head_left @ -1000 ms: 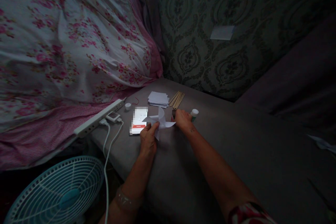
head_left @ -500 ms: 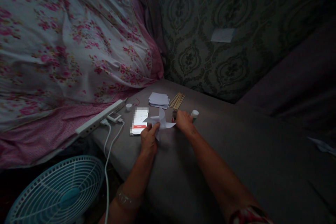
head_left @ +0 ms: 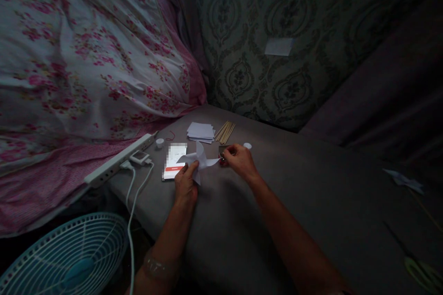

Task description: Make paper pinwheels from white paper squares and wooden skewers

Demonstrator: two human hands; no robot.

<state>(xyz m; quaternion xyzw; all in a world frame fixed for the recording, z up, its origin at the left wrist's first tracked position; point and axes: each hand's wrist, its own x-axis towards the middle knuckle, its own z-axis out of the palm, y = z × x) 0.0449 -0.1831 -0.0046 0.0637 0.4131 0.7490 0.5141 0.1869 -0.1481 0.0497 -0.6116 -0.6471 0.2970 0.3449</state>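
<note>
My left hand (head_left: 186, 183) pinches a white paper pinwheel (head_left: 201, 160) by its middle, thumb on top, with its blades spread. To the right of it, my right hand (head_left: 241, 161) has its thumb and fingertips together at a small dark box (head_left: 222, 149) with reddish bits in it. Whatever those fingertips hold is too small to make out. Just behind the right hand shows the white cap (head_left: 247, 146) of a small bottle, its body hidden. Beyond the pinwheel lie a stack of white paper (head_left: 200, 132) and several wooden sticks (head_left: 225, 132). A lit phone (head_left: 175, 159) lies left of the pinwheel.
A white power strip (head_left: 119, 159) with cables runs along the left edge, near a small white cup (head_left: 159, 143). A blue fan (head_left: 81, 258) stands lower left. On the far right lie another paper pinwheel (head_left: 403, 180) on a stick and green-handled scissors (head_left: 420, 272).
The view has swung right, bringing the scissors into sight. My right hand has shifted at the small box, exposing more of it and its reddish contents. My left hand keeps hold of the pinwheel.
</note>
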